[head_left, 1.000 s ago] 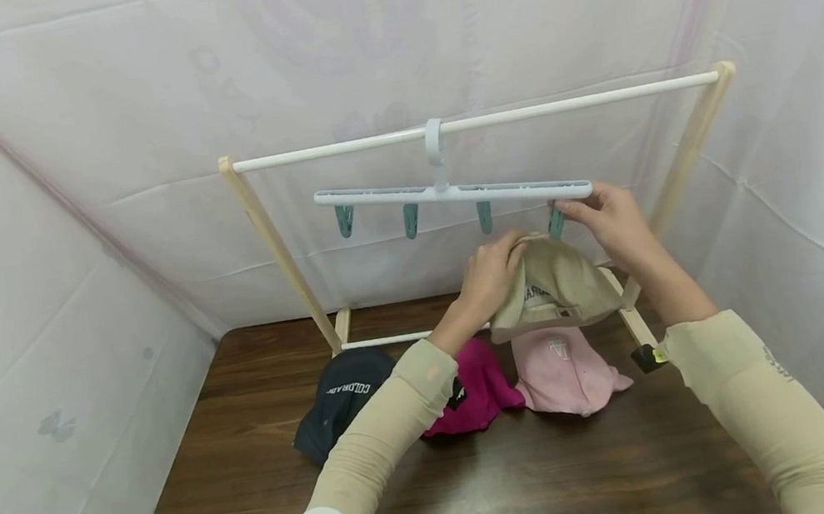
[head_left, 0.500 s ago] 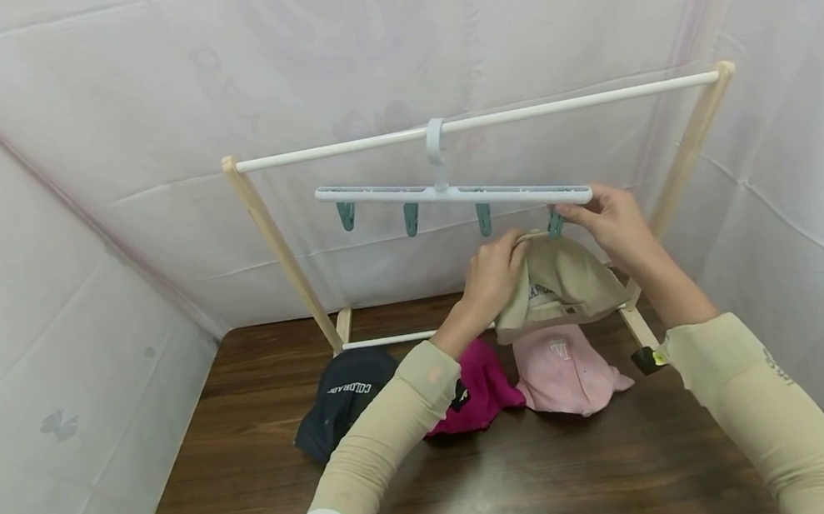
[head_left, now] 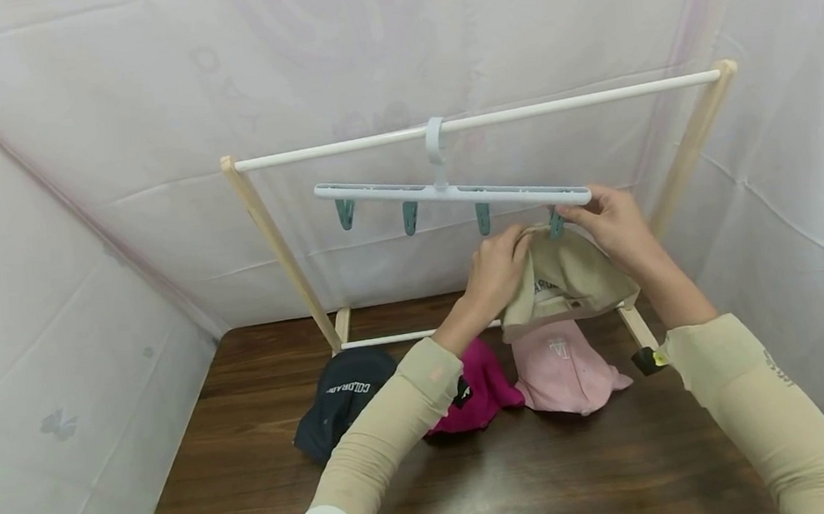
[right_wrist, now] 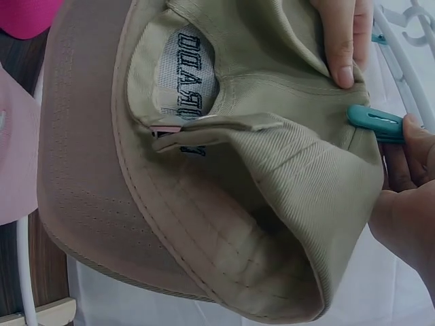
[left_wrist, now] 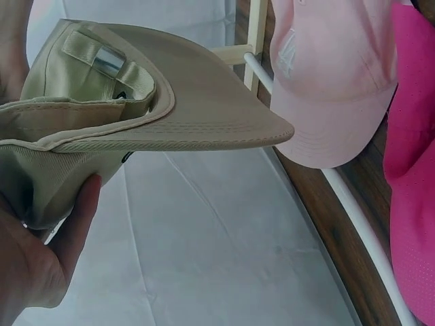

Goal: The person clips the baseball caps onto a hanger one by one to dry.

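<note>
A beige baseball cap (head_left: 580, 273) hangs brim-down from my left hand (head_left: 493, 275), whose thumb and fingers pinch its crown. Inside the cap, dark lettering shows through the back opening in the right wrist view. My right hand (head_left: 618, 227) pinches the teal clip (right_wrist: 376, 123) at the right end of a pale blue hanger (head_left: 375, 190). The clip's tip overlaps the top of the crown in the right wrist view. Tilted down to the right, the hanger hooks over the white rod (head_left: 562, 108) of a rack. Its other teal clips, such as the leftmost clip (head_left: 346, 214), hold nothing.
On the wooden table (head_left: 254, 475) lie a dark navy cap (head_left: 343, 394), a magenta cap (head_left: 482, 388) and a pink cap (head_left: 567, 370) side by side. The rack's wooden post (head_left: 279, 254) stands at left. A small black object (head_left: 647, 359) sits near the right foot.
My left hand has moved the beige cap slightly up and right, so its crown now meets the clip. The hanger's right end has dipped a little. The caps on the table stay put.
</note>
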